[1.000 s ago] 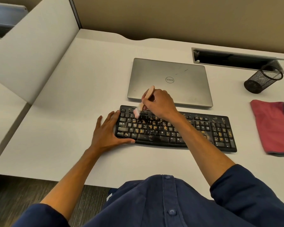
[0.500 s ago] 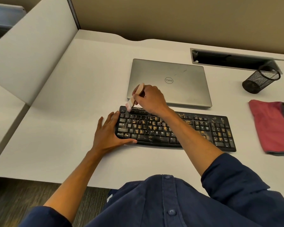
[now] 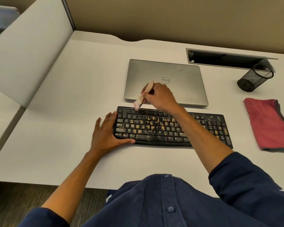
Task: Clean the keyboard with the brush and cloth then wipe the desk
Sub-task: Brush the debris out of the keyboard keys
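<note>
The black keyboard (image 3: 170, 128), speckled with tan crumbs, lies on the white desk (image 3: 64, 120) just in front of a closed laptop (image 3: 179, 76). We pinch the brush (image 3: 143, 95) in our right hand (image 3: 159, 97), bristles touching the top key row. Our left hand (image 3: 107, 136) lies flat, fingers spread, against the keyboard's left end. The red cloth (image 3: 267, 123) lies to the right, near a mesh cup (image 3: 254, 77).

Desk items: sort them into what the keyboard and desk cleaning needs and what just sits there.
Needed:
keyboard, crumb-speckled, steadied by left hand
brush, gripped by right hand
red cloth
desk

Just sitting:
closed laptop
mesh pen cup, tipped over
</note>
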A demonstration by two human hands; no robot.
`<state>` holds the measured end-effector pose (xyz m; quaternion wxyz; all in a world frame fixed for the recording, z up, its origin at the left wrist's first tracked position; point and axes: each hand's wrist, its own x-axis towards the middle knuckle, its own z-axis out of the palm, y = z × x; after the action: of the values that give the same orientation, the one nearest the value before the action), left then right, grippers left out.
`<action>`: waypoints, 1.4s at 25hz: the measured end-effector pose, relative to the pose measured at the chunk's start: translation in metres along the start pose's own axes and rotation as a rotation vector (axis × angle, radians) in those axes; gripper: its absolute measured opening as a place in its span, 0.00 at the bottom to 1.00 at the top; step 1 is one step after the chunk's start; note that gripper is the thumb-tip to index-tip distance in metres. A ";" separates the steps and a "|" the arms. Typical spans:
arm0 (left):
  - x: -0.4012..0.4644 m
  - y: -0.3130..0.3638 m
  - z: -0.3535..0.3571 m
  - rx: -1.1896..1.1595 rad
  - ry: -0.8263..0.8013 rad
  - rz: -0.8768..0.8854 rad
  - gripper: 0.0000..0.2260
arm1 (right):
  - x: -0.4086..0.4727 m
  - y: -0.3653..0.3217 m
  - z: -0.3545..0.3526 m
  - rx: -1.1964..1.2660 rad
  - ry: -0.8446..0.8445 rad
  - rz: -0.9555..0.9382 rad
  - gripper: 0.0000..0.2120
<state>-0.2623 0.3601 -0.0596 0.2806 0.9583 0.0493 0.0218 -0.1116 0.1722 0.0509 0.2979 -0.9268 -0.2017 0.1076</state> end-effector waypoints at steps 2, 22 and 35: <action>0.000 0.000 0.000 0.002 0.001 0.001 0.57 | -0.001 0.002 0.007 0.018 -0.040 -0.012 0.08; -0.001 0.002 0.000 0.015 -0.007 0.000 0.58 | -0.006 0.019 -0.015 -0.108 0.078 0.026 0.10; -0.002 0.023 0.014 0.043 0.020 -0.089 0.63 | -0.016 0.022 0.005 -0.124 0.146 -0.009 0.12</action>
<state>-0.2617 0.3333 -0.0587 0.2602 0.9607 0.0949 0.0178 -0.1204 0.1514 0.0349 0.2545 -0.9479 -0.1899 0.0260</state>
